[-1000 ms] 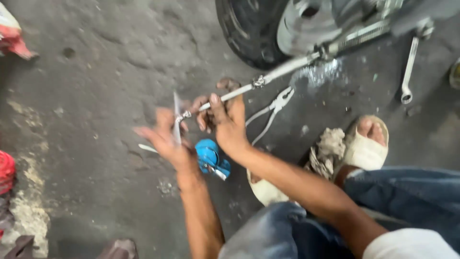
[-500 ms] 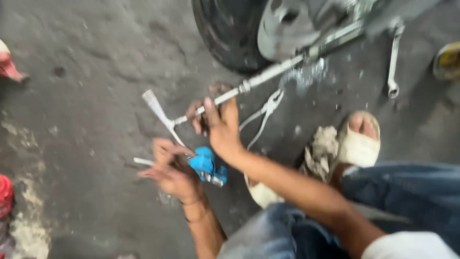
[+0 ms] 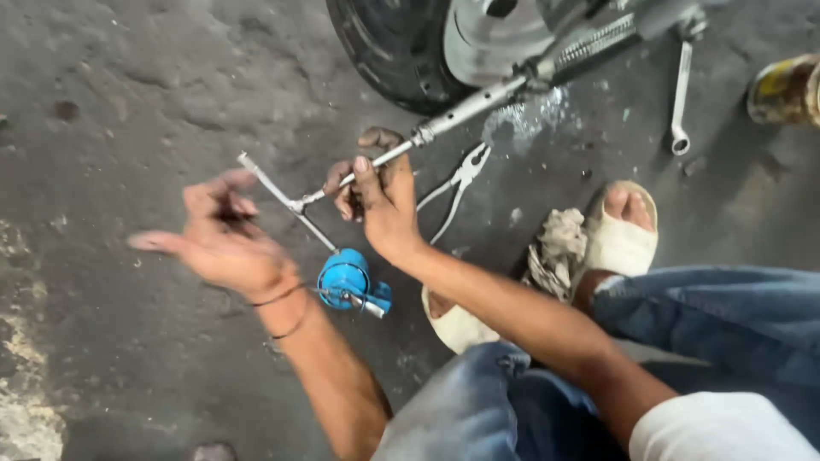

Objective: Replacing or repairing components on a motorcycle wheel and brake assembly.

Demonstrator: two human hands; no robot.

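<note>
My right hand (image 3: 386, 201) is closed around the shaft of a metal T-handle wrench (image 3: 295, 205). The shaft runs up right to a socket on a long rod (image 3: 478, 101) beside a motorcycle wheel (image 3: 389, 51). My left hand (image 3: 224, 243) is blurred, fingers spread, just left of the wrench's crossbar and holding nothing. A small blue round part (image 3: 346, 277) lies on the floor under the crossbar's near end.
Pliers (image 3: 461, 183) lie on the concrete floor right of my right hand. A spanner (image 3: 681, 94) and a yellow can (image 3: 786, 90) are at the upper right. A dirty rag (image 3: 555, 248) sits by my sandalled foot (image 3: 623, 230). My jeans-clad knees fill the lower right.
The wrench's crossbar has turned from near upright to a slant. My left hand has swung off it to the left, fingers spread. My right hand stays on the shaft.
</note>
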